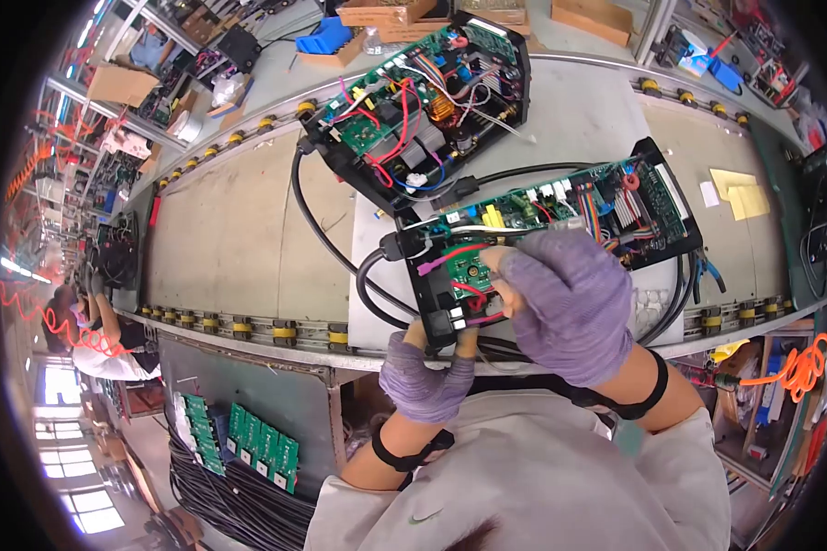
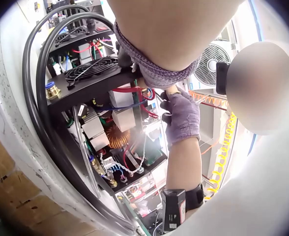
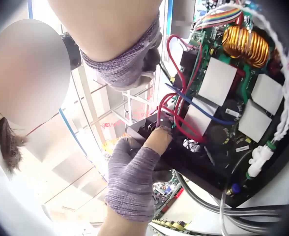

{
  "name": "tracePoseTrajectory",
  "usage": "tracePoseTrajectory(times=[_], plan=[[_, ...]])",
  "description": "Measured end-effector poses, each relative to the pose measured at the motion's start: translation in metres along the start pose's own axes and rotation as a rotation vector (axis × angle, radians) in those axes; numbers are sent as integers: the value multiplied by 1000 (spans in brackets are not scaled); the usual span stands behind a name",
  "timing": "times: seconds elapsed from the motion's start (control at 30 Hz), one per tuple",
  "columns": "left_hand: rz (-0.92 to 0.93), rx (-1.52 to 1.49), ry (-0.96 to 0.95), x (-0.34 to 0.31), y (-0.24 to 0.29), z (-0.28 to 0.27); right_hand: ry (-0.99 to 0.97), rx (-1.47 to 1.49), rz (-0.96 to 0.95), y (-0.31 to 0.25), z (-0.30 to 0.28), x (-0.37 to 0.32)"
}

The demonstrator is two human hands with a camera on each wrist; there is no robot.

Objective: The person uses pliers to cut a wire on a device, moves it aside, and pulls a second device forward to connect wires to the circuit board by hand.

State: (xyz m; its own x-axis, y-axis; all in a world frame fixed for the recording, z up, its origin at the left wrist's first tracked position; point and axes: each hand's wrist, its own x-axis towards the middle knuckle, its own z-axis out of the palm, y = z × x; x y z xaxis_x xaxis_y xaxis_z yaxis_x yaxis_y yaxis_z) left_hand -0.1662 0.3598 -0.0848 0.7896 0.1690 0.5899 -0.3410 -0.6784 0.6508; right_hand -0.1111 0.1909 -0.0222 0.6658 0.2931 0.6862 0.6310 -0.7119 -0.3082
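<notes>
An opened black power unit (image 1: 560, 220) with green circuit boards lies in front of me. My left hand (image 1: 425, 379), in a purple-grey fingertip-less glove, grips the black end panel (image 1: 425, 298) at its near corner, beside a black part with pale terminals (image 1: 457, 318). In the right wrist view the left thumb lies over the panel's top edge. Above the small green board my right hand (image 1: 570, 298) has its fingers curled, their tips close to a red wire (image 1: 466, 249) with a purple connector. I cannot tell whether the right fingers hold that wire.
A second opened unit (image 1: 423, 110) stands behind, joined by thick black cables (image 1: 303, 202). Blue-handled pliers (image 1: 708, 274) lie right of the near unit. Yellow papers (image 1: 744, 195) rest further right. Green boards (image 1: 262, 441) sit below left. Another person (image 1: 101, 340) works at far left.
</notes>
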Motion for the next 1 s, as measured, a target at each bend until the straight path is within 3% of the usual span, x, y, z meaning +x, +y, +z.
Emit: tracePoseTrajectory(times=[0.1,0.23,0.33,0.6,0.7,0.83,0.93,1.0], plan=[[-42,-64,-39,3,2,-1,-217,-229,45,-18,6,15],[-88,-58,-27,-2,-1,0,-263,-286,17,-14,18,23],[-58,-60,-81,0,-3,-3,-243,-286,1,-8,20,23],[82,-17,4,-4,-14,3,-346,-285,-29,-7,14,26],[71,-24,-15,-2,-11,1,-274,-224,-25,0,14,25],[71,-10,29,0,-3,-5,127,-36,-37,15,5,7],[181,80,82,13,6,-15,49,196,126,15,-9,-1],[291,177,60,28,17,-23,52,67,-5,12,-17,4]])
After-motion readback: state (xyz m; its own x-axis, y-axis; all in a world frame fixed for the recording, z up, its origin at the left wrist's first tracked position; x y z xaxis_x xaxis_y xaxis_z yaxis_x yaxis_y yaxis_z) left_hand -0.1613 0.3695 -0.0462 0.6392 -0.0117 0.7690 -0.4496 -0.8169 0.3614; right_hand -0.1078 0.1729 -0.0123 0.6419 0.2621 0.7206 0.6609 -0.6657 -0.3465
